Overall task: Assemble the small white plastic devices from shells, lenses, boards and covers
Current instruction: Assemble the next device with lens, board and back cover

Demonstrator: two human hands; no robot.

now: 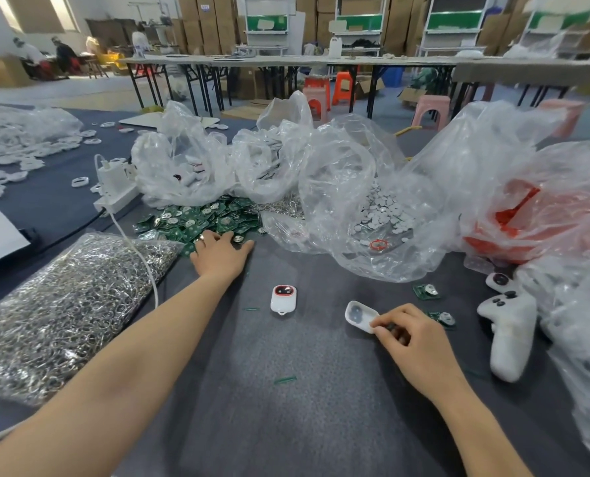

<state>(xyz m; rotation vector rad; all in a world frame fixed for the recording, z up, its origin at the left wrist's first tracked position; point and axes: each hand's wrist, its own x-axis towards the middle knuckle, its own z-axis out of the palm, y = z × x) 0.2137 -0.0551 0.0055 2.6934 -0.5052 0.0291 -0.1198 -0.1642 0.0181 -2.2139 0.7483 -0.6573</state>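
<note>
The left hand [222, 253] lies spread on the green boards [204, 218], likely snagging several; the right hand [408, 333] pinches a white shell [359, 315], which could slip.

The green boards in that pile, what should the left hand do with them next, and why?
Probably pinch one green board out of the pile and carry it to the white shell. The left hand rests flat at the pile's near edge with nothing visibly gripped, while the right hand holds the shell open side up, seemingly with no board inside.
</note>
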